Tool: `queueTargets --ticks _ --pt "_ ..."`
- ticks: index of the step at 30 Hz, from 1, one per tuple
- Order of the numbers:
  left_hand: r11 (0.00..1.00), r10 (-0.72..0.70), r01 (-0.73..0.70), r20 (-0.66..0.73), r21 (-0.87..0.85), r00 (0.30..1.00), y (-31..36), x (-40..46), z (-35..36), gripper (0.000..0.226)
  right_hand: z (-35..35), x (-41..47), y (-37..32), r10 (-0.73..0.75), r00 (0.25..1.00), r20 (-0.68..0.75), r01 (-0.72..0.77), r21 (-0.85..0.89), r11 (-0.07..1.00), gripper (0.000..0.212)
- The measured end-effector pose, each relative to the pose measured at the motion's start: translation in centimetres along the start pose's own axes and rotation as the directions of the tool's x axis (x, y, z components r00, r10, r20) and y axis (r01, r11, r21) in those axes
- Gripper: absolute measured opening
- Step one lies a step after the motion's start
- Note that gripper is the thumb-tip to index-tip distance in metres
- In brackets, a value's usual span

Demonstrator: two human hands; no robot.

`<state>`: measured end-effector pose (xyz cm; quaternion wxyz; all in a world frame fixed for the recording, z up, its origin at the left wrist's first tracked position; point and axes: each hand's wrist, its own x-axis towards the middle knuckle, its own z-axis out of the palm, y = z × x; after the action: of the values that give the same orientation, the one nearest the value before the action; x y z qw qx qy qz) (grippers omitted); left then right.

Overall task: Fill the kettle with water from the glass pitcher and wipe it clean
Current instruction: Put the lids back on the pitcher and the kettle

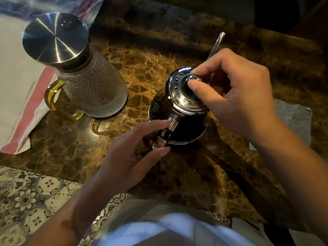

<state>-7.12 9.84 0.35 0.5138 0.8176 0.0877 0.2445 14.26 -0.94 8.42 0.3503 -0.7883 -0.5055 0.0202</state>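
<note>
A small shiny steel kettle (165, 105) stands on the brown marble counter (145, 55), its thin spout (215, 45) pointing away from me. Its perforated lid (179, 87) sits on top. My right hand (236, 91) pinches the lid's knob between thumb and fingers. My left hand (134, 151) grips the kettle's dark handle (166, 134) at the near side. To the left stands the textured glass pitcher (94, 89) with a steel lid (55, 37) and a yellowish glass handle (53, 98).
A white cloth with a red stripe (23, 107) lies at the left under the pitcher's side. A grey cloth (292, 119) lies at the right behind my right wrist. The counter's near edge drops to a patterned tile floor (30, 197).
</note>
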Motion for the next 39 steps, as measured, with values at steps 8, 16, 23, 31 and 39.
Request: queueTargets --ticks 8,16,23,31,39 --pt "1.0 -0.016 0.016 0.016 -0.005 1.0 -0.1 -0.1 0.0 0.045 -0.2 0.3 0.3 -0.061 0.998 0.004 0.061 -0.058 0.996 0.023" --pt "1.0 -0.013 0.013 0.027 -0.014 1.0 -0.3 0.0 -0.1 0.045 -1.2 1.9 0.1 -0.097 0.983 0.157 0.102 -0.023 0.995 0.024" --pt "1.0 0.01 -0.01 0.024 0.0 1.0 -0.5 0.3 -0.2 0.051 1.6 -0.2 -1.3 0.084 0.993 -0.087 -0.076 0.089 0.993 0.014" --pt "0.999 0.032 -0.032 0.028 0.004 0.999 -0.7 0.4 -0.3 0.048 2.4 -0.4 -1.9 0.058 0.98 -0.189 -0.062 -0.015 0.998 0.021" --pt "1.0 0.023 -0.023 0.036 0.006 0.999 -0.8 0.3 -0.4 0.044 0.6 0.7 -1.1 0.002 1.0 -0.004 -0.002 -0.181 0.983 0.032"
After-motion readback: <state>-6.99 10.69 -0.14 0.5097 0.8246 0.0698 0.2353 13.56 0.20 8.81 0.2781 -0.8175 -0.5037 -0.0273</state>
